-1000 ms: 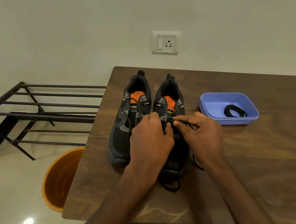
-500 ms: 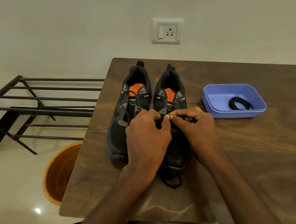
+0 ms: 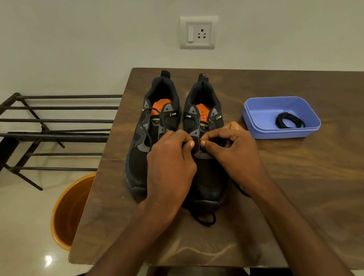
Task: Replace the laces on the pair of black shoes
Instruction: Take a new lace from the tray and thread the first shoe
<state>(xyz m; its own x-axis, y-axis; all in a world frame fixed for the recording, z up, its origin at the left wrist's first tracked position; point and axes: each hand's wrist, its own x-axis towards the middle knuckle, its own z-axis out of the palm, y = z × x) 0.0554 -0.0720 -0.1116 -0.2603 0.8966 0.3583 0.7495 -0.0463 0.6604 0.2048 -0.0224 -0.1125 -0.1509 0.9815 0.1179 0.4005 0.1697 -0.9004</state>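
2 black mesh trainers with orange insoles sit side by side on a brown wooden bench [image 3: 314,168]. The left hand [image 3: 170,166] and right hand [image 3: 234,150] each pinch the black lace at the right trainer [image 3: 204,122], a narrow grip. The left trainer [image 3: 153,129] is laced. A coiled black lace [image 3: 289,121] waits in a blue plastic tray [image 3: 262,116]; the job looks early.
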